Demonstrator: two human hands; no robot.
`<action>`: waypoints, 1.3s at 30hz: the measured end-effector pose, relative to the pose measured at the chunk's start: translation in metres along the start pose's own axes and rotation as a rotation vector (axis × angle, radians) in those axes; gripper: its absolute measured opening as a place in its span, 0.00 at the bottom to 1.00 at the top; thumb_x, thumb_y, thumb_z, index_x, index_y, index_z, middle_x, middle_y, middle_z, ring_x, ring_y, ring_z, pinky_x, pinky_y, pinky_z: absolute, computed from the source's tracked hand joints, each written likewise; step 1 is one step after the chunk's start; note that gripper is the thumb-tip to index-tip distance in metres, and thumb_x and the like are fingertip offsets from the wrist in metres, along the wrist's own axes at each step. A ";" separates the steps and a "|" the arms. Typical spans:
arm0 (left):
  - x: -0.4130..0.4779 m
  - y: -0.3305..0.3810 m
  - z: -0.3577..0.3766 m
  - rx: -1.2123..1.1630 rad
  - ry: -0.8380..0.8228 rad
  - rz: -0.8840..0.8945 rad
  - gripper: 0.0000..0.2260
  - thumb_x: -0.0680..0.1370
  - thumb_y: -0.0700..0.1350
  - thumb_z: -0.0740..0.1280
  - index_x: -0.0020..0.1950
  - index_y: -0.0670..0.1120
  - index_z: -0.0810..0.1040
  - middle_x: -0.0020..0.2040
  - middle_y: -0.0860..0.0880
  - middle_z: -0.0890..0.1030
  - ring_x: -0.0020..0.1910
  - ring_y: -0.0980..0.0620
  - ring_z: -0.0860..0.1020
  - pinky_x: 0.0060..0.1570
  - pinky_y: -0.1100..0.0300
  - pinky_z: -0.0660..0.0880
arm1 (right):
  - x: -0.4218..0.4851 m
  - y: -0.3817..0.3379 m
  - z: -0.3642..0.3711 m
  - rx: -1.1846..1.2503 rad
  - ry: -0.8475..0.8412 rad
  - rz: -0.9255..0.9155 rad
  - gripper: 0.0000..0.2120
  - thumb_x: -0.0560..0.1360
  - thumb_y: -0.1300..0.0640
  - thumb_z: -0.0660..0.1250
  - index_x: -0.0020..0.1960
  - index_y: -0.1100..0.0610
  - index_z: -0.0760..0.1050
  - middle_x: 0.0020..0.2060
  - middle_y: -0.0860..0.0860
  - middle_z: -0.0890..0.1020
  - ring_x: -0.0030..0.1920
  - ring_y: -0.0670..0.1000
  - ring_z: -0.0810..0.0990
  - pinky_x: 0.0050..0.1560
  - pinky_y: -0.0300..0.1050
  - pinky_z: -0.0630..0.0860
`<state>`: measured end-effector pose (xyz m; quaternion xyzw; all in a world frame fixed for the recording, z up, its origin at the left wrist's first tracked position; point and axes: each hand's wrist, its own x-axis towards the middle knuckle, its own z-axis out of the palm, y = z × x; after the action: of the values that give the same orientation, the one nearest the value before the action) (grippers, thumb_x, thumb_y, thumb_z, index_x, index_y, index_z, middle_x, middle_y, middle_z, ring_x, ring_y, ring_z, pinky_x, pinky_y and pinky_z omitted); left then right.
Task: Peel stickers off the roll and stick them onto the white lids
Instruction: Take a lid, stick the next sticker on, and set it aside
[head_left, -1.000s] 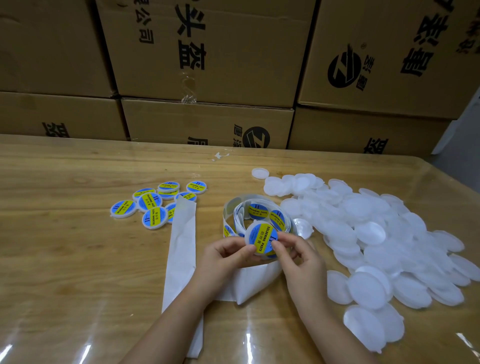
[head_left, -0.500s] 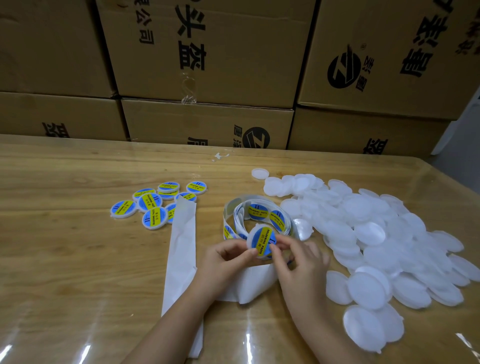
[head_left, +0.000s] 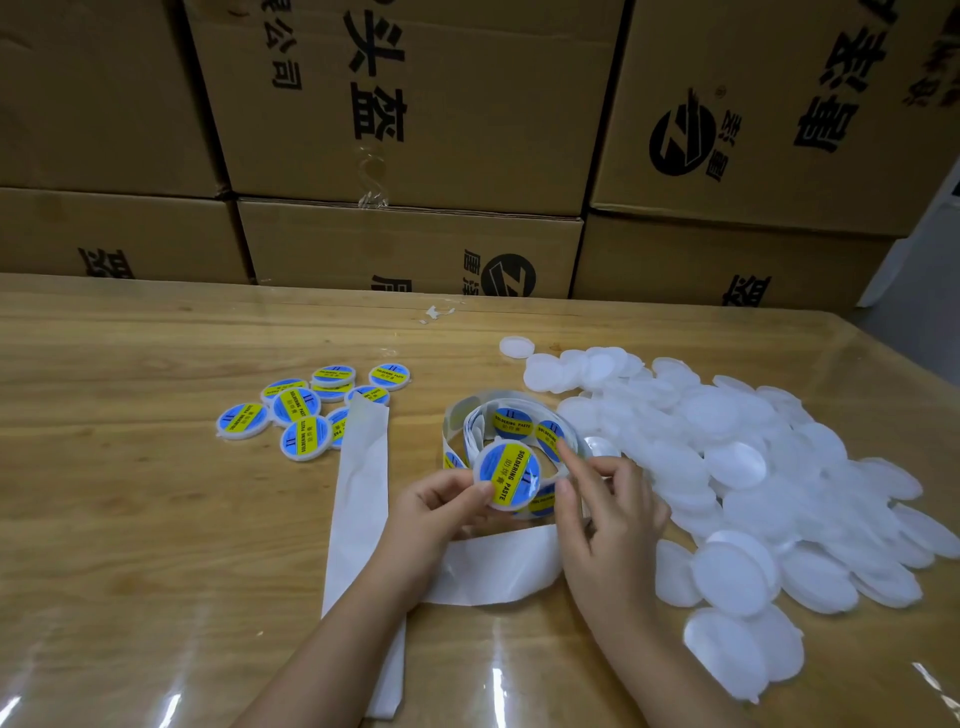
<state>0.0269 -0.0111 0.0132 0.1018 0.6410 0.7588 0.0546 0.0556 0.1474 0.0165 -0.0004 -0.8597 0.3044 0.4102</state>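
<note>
My left hand (head_left: 436, 506) pinches a white lid (head_left: 506, 475) that carries a blue and yellow sticker, held up over the table's middle. My right hand (head_left: 605, 519) is just right of that lid, fingers spread and apart from it, with fingertips near the sticker roll (head_left: 511, 428). The roll lies behind the held lid, loosely coiled, with blue stickers showing inside. A big heap of bare white lids (head_left: 727, 467) covers the table's right side. Several stickered lids (head_left: 306, 410) lie in a cluster at the left.
A long strip of spent white backing paper (head_left: 361, 493) trails from the roll toward the near edge, passing under my left forearm. Stacked cardboard boxes (head_left: 415, 130) wall off the far side of the wooden table (head_left: 130, 519).
My right hand has let go of the stickered lid and opened its fingers. My left hand now holds the lid alone, slightly to the left.
</note>
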 end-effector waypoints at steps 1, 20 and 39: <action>0.001 -0.001 -0.001 -0.002 -0.007 -0.010 0.07 0.71 0.50 0.72 0.38 0.48 0.84 0.35 0.50 0.84 0.33 0.58 0.79 0.38 0.66 0.76 | 0.001 0.001 -0.001 0.018 -0.005 -0.049 0.17 0.76 0.51 0.58 0.60 0.49 0.79 0.45 0.50 0.76 0.46 0.49 0.75 0.50 0.49 0.63; 0.005 -0.003 -0.005 -0.315 -0.080 -0.064 0.25 0.57 0.60 0.80 0.38 0.40 0.80 0.34 0.44 0.82 0.32 0.51 0.81 0.36 0.59 0.75 | -0.006 -0.004 -0.002 0.100 -0.108 -0.303 0.14 0.80 0.47 0.56 0.57 0.41 0.79 0.54 0.48 0.75 0.50 0.50 0.73 0.56 0.51 0.64; 0.003 -0.006 0.000 -0.229 -0.184 -0.023 0.18 0.63 0.62 0.77 0.33 0.48 0.79 0.31 0.46 0.80 0.32 0.52 0.79 0.38 0.63 0.76 | -0.002 -0.004 -0.002 -0.010 -0.155 -0.124 0.21 0.81 0.44 0.48 0.62 0.44 0.77 0.63 0.52 0.73 0.62 0.50 0.69 0.64 0.64 0.61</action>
<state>0.0236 -0.0098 0.0071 0.1565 0.5438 0.8137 0.1332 0.0594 0.1445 0.0187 0.0741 -0.8887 0.2732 0.3606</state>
